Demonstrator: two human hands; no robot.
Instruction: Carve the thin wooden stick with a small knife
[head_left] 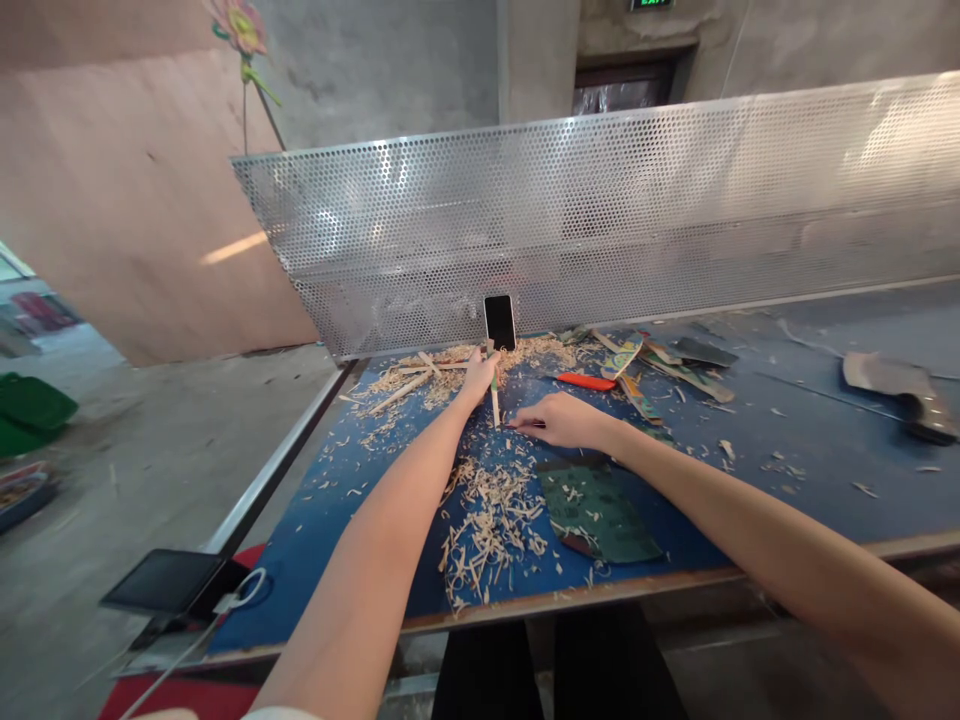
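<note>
My left hand (pixel 480 372) is closed around a thin, pale wooden stick (pixel 494 400) that stands almost upright on the blue table (pixel 787 470). My right hand (pixel 564 420) is closed on a small dark blade-like tool (pixel 523 425), its tip close to the lower end of the stick. Pale wood shavings (pixel 491 520) lie scattered under and in front of both hands.
A phone (pixel 499 321) leans against the perforated metal screen (pixel 600 220) behind my hands. An orange-red tool (pixel 586 381), painted wood pieces (pixel 626 355) and a green sanding sheet (pixel 600 515) lie nearby. A tablet (pixel 161 580) with a white cable sits at the lower left.
</note>
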